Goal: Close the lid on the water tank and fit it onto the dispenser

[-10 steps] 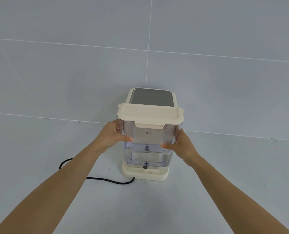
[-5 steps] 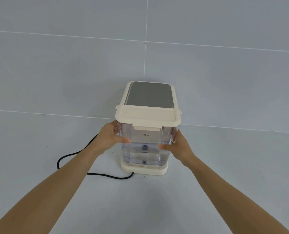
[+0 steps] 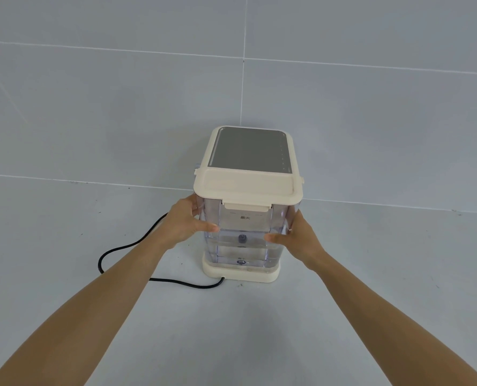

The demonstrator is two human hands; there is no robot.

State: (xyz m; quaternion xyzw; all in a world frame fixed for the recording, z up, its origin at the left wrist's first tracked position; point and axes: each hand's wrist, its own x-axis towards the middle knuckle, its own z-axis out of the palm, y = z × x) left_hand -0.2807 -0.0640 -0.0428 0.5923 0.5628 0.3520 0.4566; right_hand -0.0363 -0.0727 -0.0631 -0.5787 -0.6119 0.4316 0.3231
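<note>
The clear water tank (image 3: 244, 229) stands upright against the cream dispenser (image 3: 250, 147), its bottom down on the dispenser's base (image 3: 241, 274). A cream lid (image 3: 247, 186) lies shut flat on the tank, its front latch folded down. My left hand (image 3: 186, 222) grips the tank's left side, thumb on the front face. My right hand (image 3: 295, 238) grips the right side the same way. The dispenser's grey top panel shows just behind the lid.
A black power cord (image 3: 137, 243) loops from the base out to the left across the grey floor. A tiled grey wall (image 3: 371, 121) rises right behind the dispenser.
The tank has come down between my hands and now rests on the base. The lid sits level with the dispenser's top. Both hands kept their grip.
</note>
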